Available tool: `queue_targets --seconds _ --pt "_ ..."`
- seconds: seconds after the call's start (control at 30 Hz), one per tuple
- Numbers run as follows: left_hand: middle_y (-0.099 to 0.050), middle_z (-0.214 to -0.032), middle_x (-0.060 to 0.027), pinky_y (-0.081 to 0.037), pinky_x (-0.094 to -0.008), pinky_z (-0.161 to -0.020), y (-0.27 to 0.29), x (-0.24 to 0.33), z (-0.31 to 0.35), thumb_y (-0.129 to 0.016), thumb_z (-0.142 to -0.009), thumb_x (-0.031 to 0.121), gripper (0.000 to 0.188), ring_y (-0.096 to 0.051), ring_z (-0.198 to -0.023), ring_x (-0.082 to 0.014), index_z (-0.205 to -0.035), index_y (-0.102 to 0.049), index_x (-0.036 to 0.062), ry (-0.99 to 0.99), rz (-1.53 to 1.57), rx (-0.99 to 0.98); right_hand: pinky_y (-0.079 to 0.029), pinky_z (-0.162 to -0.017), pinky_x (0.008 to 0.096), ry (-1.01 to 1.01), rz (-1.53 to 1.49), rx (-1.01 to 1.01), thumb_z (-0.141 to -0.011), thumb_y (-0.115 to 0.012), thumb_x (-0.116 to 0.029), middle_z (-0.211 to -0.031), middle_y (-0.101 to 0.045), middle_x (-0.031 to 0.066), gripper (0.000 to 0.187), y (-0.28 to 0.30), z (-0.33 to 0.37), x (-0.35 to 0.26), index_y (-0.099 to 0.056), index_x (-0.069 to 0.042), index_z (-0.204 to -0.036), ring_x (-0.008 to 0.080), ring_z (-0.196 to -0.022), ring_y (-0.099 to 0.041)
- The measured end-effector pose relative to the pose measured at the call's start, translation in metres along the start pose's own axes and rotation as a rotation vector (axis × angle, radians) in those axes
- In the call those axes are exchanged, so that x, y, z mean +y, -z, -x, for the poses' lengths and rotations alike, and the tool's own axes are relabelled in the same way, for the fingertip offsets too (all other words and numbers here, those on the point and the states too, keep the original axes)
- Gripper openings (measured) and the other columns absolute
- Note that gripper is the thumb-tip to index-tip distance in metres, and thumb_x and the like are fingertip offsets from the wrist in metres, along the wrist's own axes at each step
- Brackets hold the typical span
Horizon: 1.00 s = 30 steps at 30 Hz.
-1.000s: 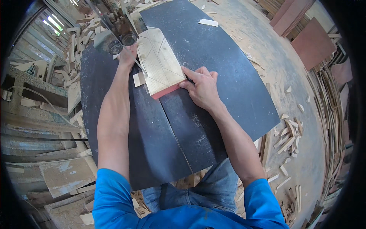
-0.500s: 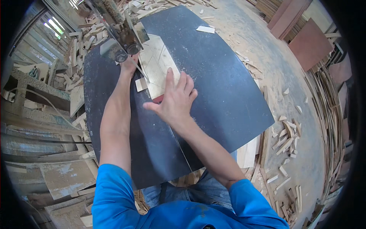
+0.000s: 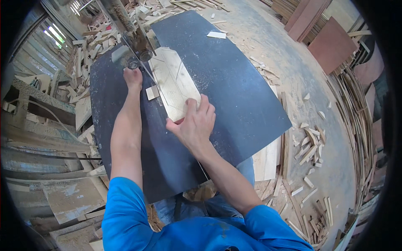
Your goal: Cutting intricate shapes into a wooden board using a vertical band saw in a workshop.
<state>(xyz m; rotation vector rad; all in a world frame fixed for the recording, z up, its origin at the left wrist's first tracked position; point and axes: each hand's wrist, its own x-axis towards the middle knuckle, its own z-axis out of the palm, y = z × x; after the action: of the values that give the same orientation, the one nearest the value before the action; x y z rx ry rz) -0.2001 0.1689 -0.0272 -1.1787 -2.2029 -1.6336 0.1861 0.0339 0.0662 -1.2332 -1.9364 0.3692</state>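
Note:
A pale wooden board (image 3: 172, 81) with pencil lines lies on the dark table (image 3: 238, 96) of a band saw, its left long edge alongside the thin saw blade (image 3: 147, 71). My right hand (image 3: 197, 123) is closed around the board's near end, thumb at the left corner and fingers over the right edge. To the left of the blade, my left hand (image 3: 133, 78) is apart from the board, near the saw's guide (image 3: 140, 58). Its fingers are mostly hidden. Between my left forearm and the board sits a small square wood offcut (image 3: 152, 93).
A white wood strip (image 3: 216, 34) lies near the table's far edge. Heaps of scrap wood (image 3: 94, 54) crowd the far left, and more offcuts (image 3: 312, 146) litter the floor at right. Reddish sheets (image 3: 333, 46) and stacked strips (image 3: 356, 113) stand along the right side.
The board has slid a little toward me. My right hand has gone from spread fingers to gripping its near end. My left hand has moved left, away from the board's edge.

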Motion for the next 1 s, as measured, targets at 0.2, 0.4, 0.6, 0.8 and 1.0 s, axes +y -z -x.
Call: queue_targets --seconds 0.2,0.4,0.6,0.8,1.0 --pt "-0.079 -0.117 -0.0128 -0.053 -0.0370 -0.102 0.058 0.068 0.080 -0.058 -0.110 0.025 0.036 -0.073 -0.111 -0.0268 -0.131 -0.070 -0.0003 -0.022 0.187 -0.169 -0.048 -0.100 0.0518 0.000 -0.001 0.003 -0.060 -0.095 -0.040 -0.139 -0.052 0.0278 0.074 0.042 0.038 0.010 -0.062 -0.003 -0.115 0.0446 -0.114 -0.054" --pt "-0.076 -0.125 -0.0122 -0.054 -0.0329 -0.103 0.163 0.155 0.219 -0.069 -0.102 0.009 0.043 -0.070 -0.113 -0.0186 -0.143 -0.062 -0.0020 0.025 0.246 -0.306 -0.047 -0.099 0.0523 0.027 0.018 -0.038 -0.059 -0.096 -0.041 -0.138 -0.053 0.0291 0.073 0.088 0.083 0.018 -0.061 -0.005 -0.112 0.0451 -0.113 -0.054" --pt "-0.073 -0.125 -0.0153 -0.052 -0.0439 -0.108 0.215 0.249 0.373 -0.076 -0.090 0.014 0.046 -0.068 -0.123 -0.0338 -0.135 -0.068 0.0028 0.000 0.104 -0.381 -0.047 -0.100 0.0533 0.006 0.045 -0.061 -0.061 -0.097 -0.041 -0.140 -0.053 0.0301 0.074 0.128 0.130 0.028 -0.061 -0.003 -0.114 0.0470 -0.116 -0.054" --pt "-0.065 -0.145 -0.0249 -0.035 -0.0517 -0.122 0.239 0.287 0.434 -0.070 -0.093 0.026 0.061 -0.057 -0.141 -0.0414 -0.147 -0.062 -0.0026 -0.129 0.076 -0.576 -0.046 -0.100 0.0535 0.053 0.040 -0.089 -0.071 -0.094 -0.043 -0.144 -0.051 0.0316 0.076 0.161 0.187 0.036 -0.061 -0.001 -0.125 0.0480 -0.117 -0.054" --pt "-0.056 -0.154 -0.0265 -0.029 -0.0554 -0.123 0.264 0.281 0.444 -0.080 -0.087 0.044 0.095 -0.048 -0.147 -0.0446 -0.159 -0.045 -0.0069 -0.139 -0.054 -0.602 -0.046 -0.107 0.0506 -0.008 -0.438 -0.291 -0.095 -0.073 -0.016 -0.151 -0.051 0.0328 0.048 0.188 0.236 0.024 -0.057 0.003 -0.136 0.0439 -0.125 -0.058"
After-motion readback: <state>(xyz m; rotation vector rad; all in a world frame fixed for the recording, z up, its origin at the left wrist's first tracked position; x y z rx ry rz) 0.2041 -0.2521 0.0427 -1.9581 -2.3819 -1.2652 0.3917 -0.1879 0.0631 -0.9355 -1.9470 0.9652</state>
